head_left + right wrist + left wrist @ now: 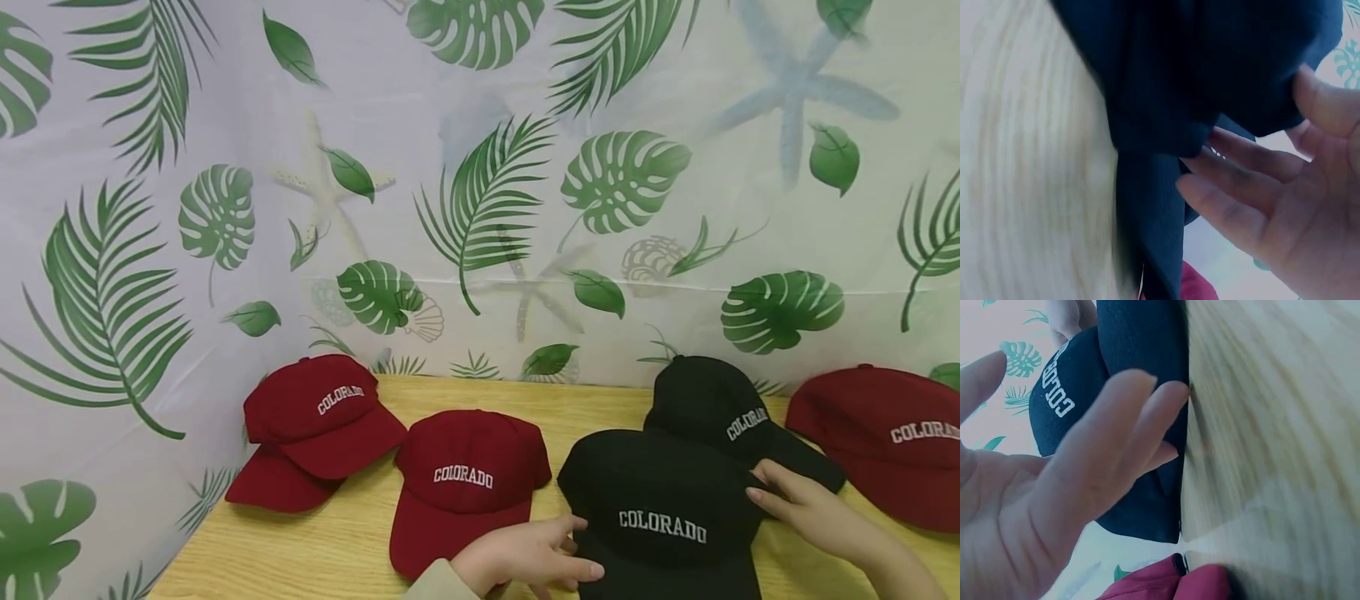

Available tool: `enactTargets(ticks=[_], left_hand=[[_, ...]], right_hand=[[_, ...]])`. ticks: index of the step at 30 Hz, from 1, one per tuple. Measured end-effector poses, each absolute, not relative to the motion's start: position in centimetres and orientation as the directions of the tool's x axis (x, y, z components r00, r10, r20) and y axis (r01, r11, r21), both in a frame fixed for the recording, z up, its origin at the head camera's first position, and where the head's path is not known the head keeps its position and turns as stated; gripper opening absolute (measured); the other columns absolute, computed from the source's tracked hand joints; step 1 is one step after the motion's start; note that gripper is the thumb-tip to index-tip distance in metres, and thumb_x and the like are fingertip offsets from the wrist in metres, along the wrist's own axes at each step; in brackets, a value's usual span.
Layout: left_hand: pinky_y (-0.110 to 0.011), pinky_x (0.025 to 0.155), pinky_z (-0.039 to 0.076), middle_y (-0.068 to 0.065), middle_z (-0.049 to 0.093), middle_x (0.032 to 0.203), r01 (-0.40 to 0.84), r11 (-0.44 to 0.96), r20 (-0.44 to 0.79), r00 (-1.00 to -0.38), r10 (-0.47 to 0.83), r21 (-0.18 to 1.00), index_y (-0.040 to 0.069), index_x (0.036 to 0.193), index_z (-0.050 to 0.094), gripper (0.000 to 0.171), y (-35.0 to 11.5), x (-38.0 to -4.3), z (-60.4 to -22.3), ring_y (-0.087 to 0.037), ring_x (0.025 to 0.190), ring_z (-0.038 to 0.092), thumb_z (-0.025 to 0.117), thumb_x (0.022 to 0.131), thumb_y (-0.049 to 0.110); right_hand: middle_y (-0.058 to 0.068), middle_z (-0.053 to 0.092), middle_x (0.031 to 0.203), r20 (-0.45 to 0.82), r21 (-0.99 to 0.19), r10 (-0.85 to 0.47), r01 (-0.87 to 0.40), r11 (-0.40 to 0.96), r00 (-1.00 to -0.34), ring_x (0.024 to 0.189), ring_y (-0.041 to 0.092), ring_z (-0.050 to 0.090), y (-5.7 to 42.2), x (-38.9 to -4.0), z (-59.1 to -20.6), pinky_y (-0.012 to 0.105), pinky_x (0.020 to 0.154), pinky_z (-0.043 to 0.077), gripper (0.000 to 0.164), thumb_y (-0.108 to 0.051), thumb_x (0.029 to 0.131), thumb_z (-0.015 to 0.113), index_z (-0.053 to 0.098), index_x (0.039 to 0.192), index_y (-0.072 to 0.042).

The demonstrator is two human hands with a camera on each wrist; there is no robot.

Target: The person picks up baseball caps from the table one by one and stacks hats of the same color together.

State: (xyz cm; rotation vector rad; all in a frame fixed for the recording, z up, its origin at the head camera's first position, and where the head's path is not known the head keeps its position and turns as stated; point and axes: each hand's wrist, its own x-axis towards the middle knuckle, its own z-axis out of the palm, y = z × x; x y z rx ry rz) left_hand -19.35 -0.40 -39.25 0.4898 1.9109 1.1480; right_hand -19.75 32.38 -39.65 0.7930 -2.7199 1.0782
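Note:
A black cap (660, 508) with white COLORADO lettering lies at the front, between both hands. My left hand (525, 554) is at its left side near the brim. In the left wrist view, the fingers (1100, 434) are nearly straight and overlap the cap, with the thumb held apart. My right hand (817, 512) is at the cap's right side. The right wrist view has the thumb (1322, 103) against the crown and the other fingers at its lower edge, their tips partly hidden; the hand pinches that edge. Behind stands a second black cap (701, 400), partly covered by the front one.
A red cap (465, 454) sits just left of my left hand. Farther left, one red cap (315, 400) overlaps another red cap (277, 483). At the right edge is a further red cap (862, 425). The wooden table (247, 550) meets a leaf-patterned curtain (487, 333).

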Motion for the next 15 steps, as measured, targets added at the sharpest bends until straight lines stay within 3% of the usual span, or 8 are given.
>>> enactTargets(ticks=[3,7,15], left_hand=[[-0.034,0.059,0.042,-0.006,0.046,0.100,-0.081,0.506,-0.452,-0.584,0.674,0.859,0.008,0.117,0.031,0.048,-0.4,-19.4,-39.4,-0.013,0.074,0.052,0.050,0.077,0.026],[-0.034,0.060,0.042,-0.006,0.044,0.101,-0.096,0.491,-0.447,-0.587,0.675,0.866,0.007,0.115,0.034,0.045,-0.2,-19.3,-39.5,-0.015,0.074,0.052,0.050,0.077,0.026],[-0.031,0.061,0.042,-0.003,0.043,0.103,-0.054,0.523,-0.453,-0.579,0.678,0.851,0.008,0.113,0.038,0.042,0.2,-19.2,-39.4,-0.010,0.081,0.045,0.050,0.077,0.027]], right_hand=[[-0.011,0.031,0.057,0.315,-0.559,-0.391,-0.502,0.660,-0.865,0.051,0.001,0.034,31.8,-19.8,-39.5,0.020,0.042,0.027,0.013,-0.008,0.079,0.046,0.036,0.072,-0.011],[-0.009,0.032,0.054,0.308,-0.499,-0.293,-0.416,0.761,-0.905,0.047,0.000,0.033,31.3,-19.7,-39.1,0.020,0.042,0.027,0.015,-0.011,0.079,0.047,0.035,0.070,-0.010],[0.001,0.038,0.057,0.131,-0.576,-0.165,-0.211,0.790,-0.977,0.053,0.007,0.048,30.6,-19.9,-39.1,0.019,0.046,0.040,0.017,-0.017,0.082,0.043,0.033,0.075,-0.004]])
